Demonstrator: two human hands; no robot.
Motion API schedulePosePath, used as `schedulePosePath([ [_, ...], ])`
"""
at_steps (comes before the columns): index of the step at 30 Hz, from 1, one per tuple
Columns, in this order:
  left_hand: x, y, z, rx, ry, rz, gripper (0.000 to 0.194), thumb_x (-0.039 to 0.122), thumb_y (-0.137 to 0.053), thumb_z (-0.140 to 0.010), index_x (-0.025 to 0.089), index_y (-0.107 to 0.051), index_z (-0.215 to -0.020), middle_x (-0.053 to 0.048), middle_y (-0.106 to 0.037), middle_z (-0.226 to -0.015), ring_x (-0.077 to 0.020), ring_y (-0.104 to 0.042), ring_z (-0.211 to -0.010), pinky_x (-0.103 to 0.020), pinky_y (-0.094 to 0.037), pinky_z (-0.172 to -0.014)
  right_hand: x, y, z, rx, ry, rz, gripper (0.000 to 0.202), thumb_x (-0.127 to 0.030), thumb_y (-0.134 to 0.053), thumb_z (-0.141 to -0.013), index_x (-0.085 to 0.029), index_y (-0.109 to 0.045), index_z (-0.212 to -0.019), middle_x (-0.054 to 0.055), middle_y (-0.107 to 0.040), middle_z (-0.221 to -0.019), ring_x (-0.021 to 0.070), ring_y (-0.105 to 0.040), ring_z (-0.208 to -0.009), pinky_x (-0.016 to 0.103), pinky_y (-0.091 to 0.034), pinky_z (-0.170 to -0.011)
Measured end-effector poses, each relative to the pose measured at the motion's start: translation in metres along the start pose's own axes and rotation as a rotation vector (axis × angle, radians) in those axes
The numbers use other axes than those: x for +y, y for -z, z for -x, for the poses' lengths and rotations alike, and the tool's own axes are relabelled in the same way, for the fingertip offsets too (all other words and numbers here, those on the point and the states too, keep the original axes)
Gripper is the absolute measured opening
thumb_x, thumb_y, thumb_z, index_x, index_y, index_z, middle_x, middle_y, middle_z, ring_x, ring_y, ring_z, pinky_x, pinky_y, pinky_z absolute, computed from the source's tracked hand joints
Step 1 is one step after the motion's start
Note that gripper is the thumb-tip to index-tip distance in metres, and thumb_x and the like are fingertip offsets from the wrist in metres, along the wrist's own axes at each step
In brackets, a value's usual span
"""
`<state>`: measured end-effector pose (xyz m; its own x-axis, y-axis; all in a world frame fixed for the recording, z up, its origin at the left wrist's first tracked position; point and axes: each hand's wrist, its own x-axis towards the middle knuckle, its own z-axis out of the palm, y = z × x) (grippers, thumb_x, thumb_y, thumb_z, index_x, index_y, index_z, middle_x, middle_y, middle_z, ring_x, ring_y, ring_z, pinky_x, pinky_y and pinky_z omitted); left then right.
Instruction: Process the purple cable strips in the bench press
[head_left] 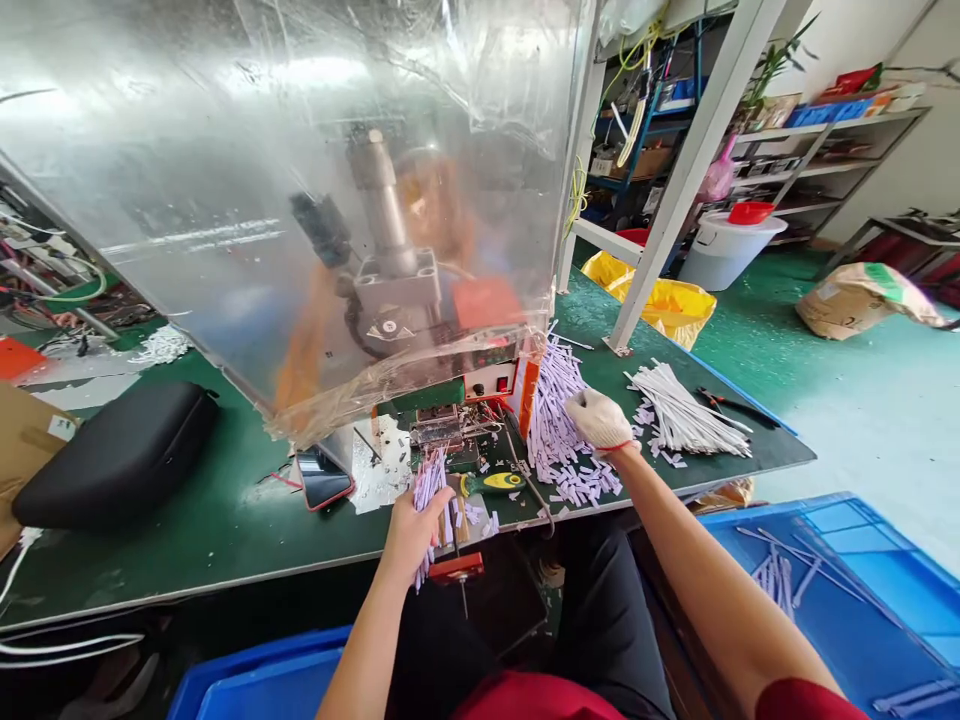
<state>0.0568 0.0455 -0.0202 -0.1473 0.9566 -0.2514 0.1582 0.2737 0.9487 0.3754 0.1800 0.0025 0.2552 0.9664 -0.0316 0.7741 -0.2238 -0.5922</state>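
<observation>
My bare left hand (411, 532) is closed round a bundle of thin lilac strips (429, 478) in front of the machine's small metal fixture (439, 428). The bundle sticks out above and below the fist. My right hand (600, 420), in a white knitted glove, is at the right side of a large heap of lilac strips (551, 405). Its fingers look curled against the heap, and what they hold is hidden. A yellow-and-green handled tool (495, 483) lies between my hands. Short lilac offcuts (585, 485) are scattered at the front of the heap.
A cloudy plastic shield (225, 220) hangs over the machine. White strips (694, 415) and pliers (739, 408) lie at the right. A phone (325, 477) and black case (112, 455) are left. Blue bins (847, 590) stand below the table, and a metal post (682, 180) rises behind.
</observation>
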Motion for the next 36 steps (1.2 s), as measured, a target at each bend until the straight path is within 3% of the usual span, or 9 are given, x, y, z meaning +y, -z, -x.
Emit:
schedulePosePath([
  [3,0.000,0.011,0.003,-0.024,-0.006,0.103,0.042,0.056,-0.070,-0.076,0.014,-0.069,-0.071,0.007,-0.042,-0.033,-0.0102,-0.041,-0.034,-0.023,-0.036,-0.044,0.002,0.011,0.034,-0.050,0.014,-0.454,0.028,-0.038,-0.060,-0.078,-0.017,-0.065,-0.096,0.003,-0.066,-0.069,0.0162,-0.061,-0.059,0.024,-0.044,-0.055],
  [6,-0.001,0.025,0.011,-0.064,0.018,0.213,0.041,0.054,-0.073,-0.074,0.013,-0.069,-0.072,0.009,-0.039,-0.033,-0.0073,-0.036,-0.032,-0.021,-0.031,-0.041,-0.013,0.009,0.086,-0.294,0.063,-0.794,0.025,-0.044,-0.062,-0.081,-0.019,-0.059,-0.084,-0.003,-0.057,-0.056,0.0113,-0.051,-0.044,0.021,-0.038,-0.043],
  [9,-0.002,0.037,0.020,-0.013,0.023,0.265,0.043,0.055,-0.074,-0.075,0.013,-0.068,-0.073,0.009,-0.038,-0.034,-0.0056,-0.036,-0.031,-0.019,-0.029,-0.040,-0.047,-0.011,0.131,-0.569,0.045,-0.910,0.034,-0.052,-0.060,-0.084,-0.020,-0.053,-0.076,-0.005,-0.051,-0.051,0.0081,-0.042,-0.035,0.019,-0.031,-0.034],
  [12,-0.006,0.046,0.027,0.039,0.031,0.299,0.044,0.057,-0.074,-0.074,0.013,-0.067,-0.073,0.010,-0.037,-0.035,-0.0050,-0.035,-0.031,-0.017,-0.028,-0.038,-0.084,-0.045,0.153,-0.712,0.053,-0.884,0.036,-0.054,-0.060,-0.084,-0.020,-0.050,-0.074,-0.006,-0.050,-0.050,0.0075,-0.042,-0.033,0.018,-0.033,-0.031],
  [16,-0.013,0.051,0.035,0.055,0.056,0.292,0.045,0.058,-0.075,-0.073,0.014,-0.067,-0.073,0.010,-0.037,-0.035,-0.0052,-0.036,-0.031,-0.017,-0.029,-0.038,-0.110,-0.085,0.155,-0.663,0.049,-0.819,0.035,-0.051,-0.057,-0.085,-0.021,-0.047,-0.071,-0.005,-0.053,-0.048,0.0089,-0.045,-0.033,0.018,-0.034,-0.029],
  [19,-0.018,0.053,0.040,0.078,0.075,0.290,0.045,0.058,-0.076,-0.072,0.013,-0.068,-0.072,0.009,-0.037,-0.035,-0.0056,-0.037,-0.032,-0.018,-0.030,-0.038,-0.114,-0.099,0.155,-0.622,0.005,-0.775,0.033,-0.051,-0.056,-0.085,-0.021,-0.048,-0.072,-0.005,-0.053,-0.048,0.0102,-0.049,-0.033,0.018,-0.036,-0.030],
  [32,-0.021,0.057,0.043,0.129,0.107,0.265,0.042,0.054,-0.076,-0.072,0.014,-0.065,-0.064,0.006,-0.046,-0.045,-0.0045,-0.040,-0.034,-0.017,-0.031,-0.038,-0.124,-0.106,0.149,-0.619,-0.070,-0.842,0.030,-0.047,-0.055,-0.082,-0.021,-0.049,-0.069,-0.006,-0.051,-0.045,0.0114,-0.050,-0.032,0.020,-0.037,-0.030],
  [36,-0.021,0.057,0.044,0.131,0.085,0.248,0.040,0.051,-0.075,-0.073,0.014,-0.065,-0.062,0.002,-0.055,-0.050,-0.0054,-0.041,-0.037,-0.018,-0.032,-0.038,-0.125,-0.105,0.149,-0.625,-0.091,-0.829,0.031,-0.048,-0.057,-0.081,-0.022,-0.046,-0.069,-0.006,-0.051,-0.043,0.0117,-0.050,-0.031,0.020,-0.036,-0.030],
])
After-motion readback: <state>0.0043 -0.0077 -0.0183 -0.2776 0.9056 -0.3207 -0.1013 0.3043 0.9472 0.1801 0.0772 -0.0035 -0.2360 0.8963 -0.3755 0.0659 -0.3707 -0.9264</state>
